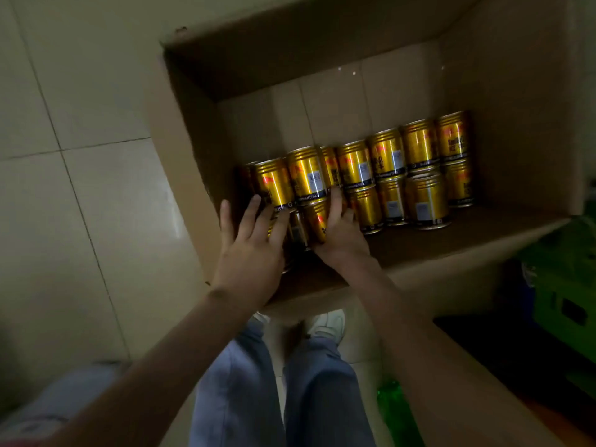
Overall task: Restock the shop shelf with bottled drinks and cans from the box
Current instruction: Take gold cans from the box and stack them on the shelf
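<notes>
A large open cardboard box (180, 162) stands on the tiled floor. Several gold drink cans (387, 175) fill its near side in two rows. Both my hands reach into the box at the left end of the rows. My left hand (250, 243) lies over a can in the front row, fingers spread and partly curved round it. My right hand (338, 233) wraps a neighbouring gold can (317, 217), with the thumb up along its side. The cans under my hands are mostly hidden.
Pale floor tiles (80, 188) stretch to the left of the box. My legs and white shoes (327, 327) are below it. A green bottle (396, 411) lies at the bottom, and a green crate (564, 304) sits at the right edge.
</notes>
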Available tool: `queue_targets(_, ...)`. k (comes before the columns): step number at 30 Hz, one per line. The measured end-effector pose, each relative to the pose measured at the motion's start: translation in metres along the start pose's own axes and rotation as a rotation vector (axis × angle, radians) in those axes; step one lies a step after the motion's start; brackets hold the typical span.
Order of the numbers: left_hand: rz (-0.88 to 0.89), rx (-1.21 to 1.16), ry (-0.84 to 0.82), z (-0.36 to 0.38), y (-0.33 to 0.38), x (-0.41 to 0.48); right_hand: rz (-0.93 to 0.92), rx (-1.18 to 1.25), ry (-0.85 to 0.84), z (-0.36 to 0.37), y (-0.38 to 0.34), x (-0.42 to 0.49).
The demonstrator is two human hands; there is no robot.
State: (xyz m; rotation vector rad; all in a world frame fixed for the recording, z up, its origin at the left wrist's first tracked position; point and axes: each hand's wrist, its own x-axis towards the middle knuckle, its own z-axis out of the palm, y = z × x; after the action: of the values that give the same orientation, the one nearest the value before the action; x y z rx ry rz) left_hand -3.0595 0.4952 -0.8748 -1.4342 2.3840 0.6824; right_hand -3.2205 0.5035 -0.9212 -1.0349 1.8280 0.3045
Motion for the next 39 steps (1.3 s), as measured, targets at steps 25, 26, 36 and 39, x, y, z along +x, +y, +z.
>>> queue_targets(25, -0.634, -1.507, -0.532, -0.035, 0.039, 0.091, 0.238, 0.31, 0.337, -0.109, 0.088, 0.015)
queue_targets(26, -0.659, -1.545, -0.533, -0.032, 0.039, 0.092, 0.25, 0.263, 0.273, -0.105, 0.097, 0.025)
queue_targets(36, -0.588, -1.544, -0.694, -0.099, 0.045, 0.067, 0.226, 0.569, 0.311, -0.122, 0.079, -0.005)
queue_targets(39, -0.53, -1.571, -0.717, -0.161, 0.048, 0.045, 0.175, 0.912, 0.22, -0.157, 0.045, -0.078)
